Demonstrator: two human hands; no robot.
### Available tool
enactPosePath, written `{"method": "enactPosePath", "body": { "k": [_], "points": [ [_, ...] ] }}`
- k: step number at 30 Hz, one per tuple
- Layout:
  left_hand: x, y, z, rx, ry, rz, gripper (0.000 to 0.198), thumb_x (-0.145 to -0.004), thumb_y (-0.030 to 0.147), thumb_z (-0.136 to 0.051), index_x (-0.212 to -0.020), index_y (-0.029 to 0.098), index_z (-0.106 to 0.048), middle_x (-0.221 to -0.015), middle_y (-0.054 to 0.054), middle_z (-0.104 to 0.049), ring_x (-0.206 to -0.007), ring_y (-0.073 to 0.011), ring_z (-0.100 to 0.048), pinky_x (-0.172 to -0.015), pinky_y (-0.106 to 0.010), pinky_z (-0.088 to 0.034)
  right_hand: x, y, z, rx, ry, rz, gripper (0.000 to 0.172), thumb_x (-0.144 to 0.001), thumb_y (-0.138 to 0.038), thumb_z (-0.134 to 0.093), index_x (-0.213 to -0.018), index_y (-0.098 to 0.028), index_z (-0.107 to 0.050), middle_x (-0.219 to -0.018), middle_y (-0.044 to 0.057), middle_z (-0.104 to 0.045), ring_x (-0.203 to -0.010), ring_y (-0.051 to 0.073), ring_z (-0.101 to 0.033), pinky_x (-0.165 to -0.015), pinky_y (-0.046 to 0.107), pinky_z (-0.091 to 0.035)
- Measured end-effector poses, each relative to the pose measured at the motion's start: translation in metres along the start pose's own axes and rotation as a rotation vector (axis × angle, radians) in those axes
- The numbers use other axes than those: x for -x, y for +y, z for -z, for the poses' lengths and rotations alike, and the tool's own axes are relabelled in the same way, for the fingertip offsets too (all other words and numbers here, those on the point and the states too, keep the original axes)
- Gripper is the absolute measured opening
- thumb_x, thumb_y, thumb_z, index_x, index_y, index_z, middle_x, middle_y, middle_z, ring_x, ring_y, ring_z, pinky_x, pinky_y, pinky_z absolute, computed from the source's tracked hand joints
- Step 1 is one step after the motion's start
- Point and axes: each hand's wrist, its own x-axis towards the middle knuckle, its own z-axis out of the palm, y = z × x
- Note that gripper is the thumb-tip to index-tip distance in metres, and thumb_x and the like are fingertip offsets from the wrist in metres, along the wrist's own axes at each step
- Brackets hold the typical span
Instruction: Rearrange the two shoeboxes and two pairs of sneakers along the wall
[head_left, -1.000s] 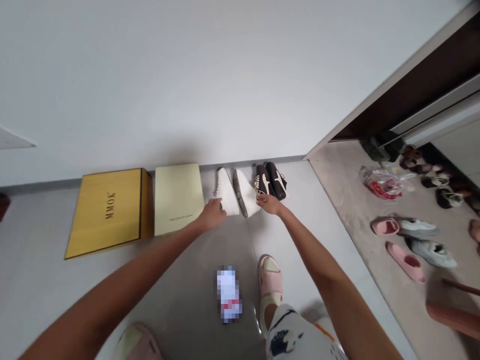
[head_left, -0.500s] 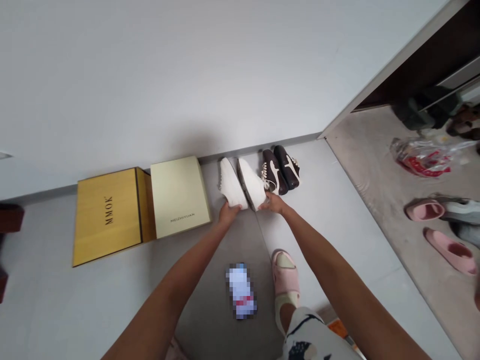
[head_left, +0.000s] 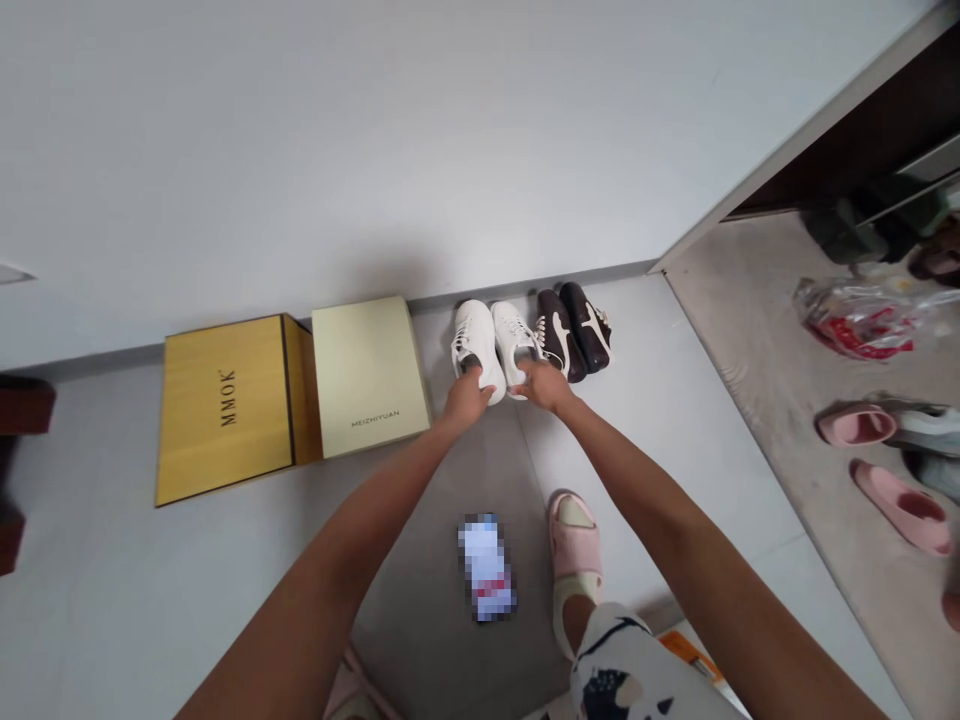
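Two white lace-up sneakers stand side by side on the grey floor by the wall, toes towards it. My left hand [head_left: 469, 398] grips the heel of the left white sneaker [head_left: 475, 335], fingers inside its opening. The heel of the right white sneaker [head_left: 511, 330] is pinched in my right hand [head_left: 543, 386], which hides part of its collar. Just right of them sits a pair of dark brown sneakers [head_left: 577, 330] with cream stripes and laces. Left of the white pair lies a pale green shoebox [head_left: 369, 375] marked MEIZHIYUAN.
A yellow MMOK box [head_left: 225, 410] lies left of the green one. On the floor between my arms is a phone [head_left: 487, 568] with its screen blurred. Past the doorway at right are pink slippers [head_left: 900, 505] and a plastic bag [head_left: 862, 320].
The white sneakers have turned from lying on their sides to upright, soles down. Both hands have moved with them, fingers now at the heel openings.
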Motion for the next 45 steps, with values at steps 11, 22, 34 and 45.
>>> {"method": "enactPosePath", "body": {
  "k": [11, 22, 34, 45],
  "points": [
    [0.007, 0.003, 0.007, -0.453, -0.012, -0.023, 0.028, -0.095, 0.031, -0.065, -0.118, 0.014, -0.065, -0.111, -0.022, -0.074, -0.119, -0.0373, -0.068, -0.102, -0.044, -0.049, 0.002, -0.032, -0.004, 0.320, -0.054, 0.105, 0.027, -0.098, -0.030, -0.060, -0.122, -0.019, -0.063, -0.125, 0.017, -0.072, -0.126, 0.033, -0.056, -0.102, 0.041, -0.047],
    [0.010, 0.020, 0.014, -0.870, -0.115, -0.024, 0.038, -0.102, 0.022, -0.046, -0.137, 0.014, -0.056, -0.116, -0.022, -0.075, -0.115, -0.0309, -0.071, -0.093, -0.037, -0.051, -0.007, -0.043, -0.018, 0.400, -0.072, 0.145, 0.028, -0.099, -0.028, -0.057, -0.125, -0.020, -0.060, -0.132, 0.016, -0.069, -0.130, 0.031, -0.053, -0.097, 0.038, -0.048],
    [0.007, 0.013, 0.017, -0.928, -0.106, -0.046, 0.038, -0.101, 0.012, -0.039, -0.134, 0.012, -0.059, -0.114, -0.021, -0.075, -0.112, -0.0290, -0.072, -0.091, -0.034, -0.051, -0.017, -0.047, -0.029, 0.348, -0.044, 0.160, 0.028, -0.100, -0.027, -0.058, -0.127, -0.019, -0.060, -0.131, 0.015, -0.070, -0.130, 0.031, -0.053, -0.095, 0.037, -0.051],
    [0.019, 0.010, 0.014, -0.964, 0.040, -0.193, 0.039, -0.100, 0.022, -0.049, -0.136, 0.009, -0.055, -0.125, -0.022, -0.068, -0.120, -0.0339, -0.064, -0.092, -0.039, -0.053, 0.016, -0.020, -0.040, 0.097, 0.141, 0.214, 0.035, -0.099, -0.026, -0.057, -0.132, -0.018, -0.061, -0.143, 0.016, -0.060, -0.130, 0.030, -0.054, -0.108, 0.042, -0.047]
  ]
}}
